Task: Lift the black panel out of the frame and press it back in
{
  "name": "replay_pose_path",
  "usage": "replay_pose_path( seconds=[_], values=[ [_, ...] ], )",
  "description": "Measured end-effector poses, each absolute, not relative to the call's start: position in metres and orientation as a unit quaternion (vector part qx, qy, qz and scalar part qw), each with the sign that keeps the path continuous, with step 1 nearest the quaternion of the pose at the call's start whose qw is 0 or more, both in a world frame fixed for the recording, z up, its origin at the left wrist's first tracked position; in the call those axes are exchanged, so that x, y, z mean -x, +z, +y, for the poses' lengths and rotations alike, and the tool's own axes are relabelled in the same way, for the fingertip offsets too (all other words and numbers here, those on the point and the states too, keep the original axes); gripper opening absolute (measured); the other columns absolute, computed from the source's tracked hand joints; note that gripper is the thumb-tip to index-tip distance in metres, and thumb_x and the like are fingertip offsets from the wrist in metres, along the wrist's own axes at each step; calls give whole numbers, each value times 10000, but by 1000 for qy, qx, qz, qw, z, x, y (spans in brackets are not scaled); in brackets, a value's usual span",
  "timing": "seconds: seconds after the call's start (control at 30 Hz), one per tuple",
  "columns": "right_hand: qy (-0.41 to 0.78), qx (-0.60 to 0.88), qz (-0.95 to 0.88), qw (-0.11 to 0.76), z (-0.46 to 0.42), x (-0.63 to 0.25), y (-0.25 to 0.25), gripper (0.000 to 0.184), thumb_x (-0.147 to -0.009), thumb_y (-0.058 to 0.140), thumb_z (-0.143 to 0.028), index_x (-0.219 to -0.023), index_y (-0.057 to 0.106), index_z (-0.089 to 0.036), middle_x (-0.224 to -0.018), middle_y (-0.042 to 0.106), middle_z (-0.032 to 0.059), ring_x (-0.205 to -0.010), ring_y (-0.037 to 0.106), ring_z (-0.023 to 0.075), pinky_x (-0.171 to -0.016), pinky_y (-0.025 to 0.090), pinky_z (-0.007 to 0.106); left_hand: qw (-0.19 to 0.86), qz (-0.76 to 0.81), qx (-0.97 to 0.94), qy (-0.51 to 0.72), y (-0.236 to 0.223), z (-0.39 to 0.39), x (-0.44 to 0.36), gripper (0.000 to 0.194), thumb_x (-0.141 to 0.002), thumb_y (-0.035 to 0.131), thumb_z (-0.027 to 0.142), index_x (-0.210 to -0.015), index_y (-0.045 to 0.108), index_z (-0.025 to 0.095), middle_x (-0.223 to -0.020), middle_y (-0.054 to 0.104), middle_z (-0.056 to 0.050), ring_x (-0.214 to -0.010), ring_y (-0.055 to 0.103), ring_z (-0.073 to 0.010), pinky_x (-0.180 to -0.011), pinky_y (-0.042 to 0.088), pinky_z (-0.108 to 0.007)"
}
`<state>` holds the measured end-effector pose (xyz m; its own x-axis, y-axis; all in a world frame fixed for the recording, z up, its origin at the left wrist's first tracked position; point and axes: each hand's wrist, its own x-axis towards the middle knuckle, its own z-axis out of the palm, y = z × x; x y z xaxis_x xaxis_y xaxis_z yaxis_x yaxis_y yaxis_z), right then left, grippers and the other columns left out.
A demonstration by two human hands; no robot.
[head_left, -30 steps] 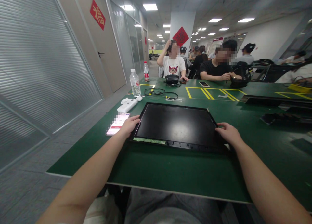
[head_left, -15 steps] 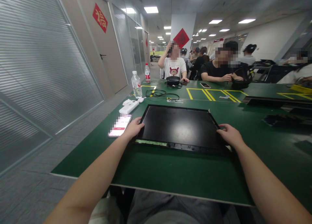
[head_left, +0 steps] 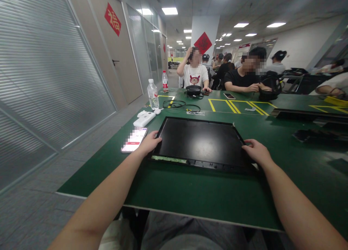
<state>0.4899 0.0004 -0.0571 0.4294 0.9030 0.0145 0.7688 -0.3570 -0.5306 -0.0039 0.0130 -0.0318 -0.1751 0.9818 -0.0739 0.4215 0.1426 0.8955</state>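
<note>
A flat black display panel [head_left: 199, 139] lies on the green table [head_left: 190, 192] in front of me, with a strip of green circuit board along its near edge. My left hand [head_left: 149, 144] grips the panel's left edge, fingers curled around it. My right hand [head_left: 257, 152] holds the right edge the same way. Both forearms reach in from the bottom of the view.
A lit phone [head_left: 134, 139], a white power bank [head_left: 144, 118], a water bottle [head_left: 152, 94] and black cables [head_left: 181, 105] lie to the left and behind the panel. More black panels [head_left: 307, 114] lie at the right. Several people sit at the far end.
Both hands keep their hold on the panel's edges. Only the camera has shifted slightly, so the scene sits a little lower and to the right.
</note>
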Motion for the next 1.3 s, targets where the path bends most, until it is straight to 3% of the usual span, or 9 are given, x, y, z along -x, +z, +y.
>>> replay_pose_path(
  seconds=[0.17,0.53,0.93,1.13,1.3],
  values=[
    [142,810,-514,246,0,-489,-57,436,-822,635,-352,-1212,718,-177,-871,739,67,-751,676,223,-647,478,317,368,662,-524,390,-30,12,1,519,-833,730,166,-1346,654,162,-1059,822,-97,-1019,778,-290,-851,604,-345],
    [145,815,-507,241,-6,-480,-45,438,-815,627,-327,-1212,719,-166,-849,730,72,-744,671,222,-638,491,314,387,667,-507,385,-26,11,0,581,-853,723,168,-1422,608,133,-1253,771,-161,-1057,765,-292,-860,593,-335],
    [127,809,-519,244,-4,-485,-51,379,-817,647,-335,-1151,734,-179,-855,734,66,-734,671,213,-643,478,308,504,636,-392,433,-21,13,5,576,-841,730,179,-1407,629,171,-769,783,-40,-621,747,-220,-568,590,-301],
    [131,806,-519,253,-2,-487,-54,378,-810,659,-341,-1146,732,-185,-817,723,50,-736,673,212,-631,476,299,574,590,-349,448,-17,14,-1,703,-817,775,202,-1481,545,170,-823,801,-61,-584,748,-215,-551,605,-313],
    [140,809,-516,244,-3,-485,-52,402,-816,654,-330,-1179,728,-175,-853,726,65,-764,675,222,-649,482,311,575,581,-344,463,-11,7,-3,1063,-777,856,192,-1657,262,246,-880,813,-62,-470,684,-175,-483,566,-290]
  ],
)
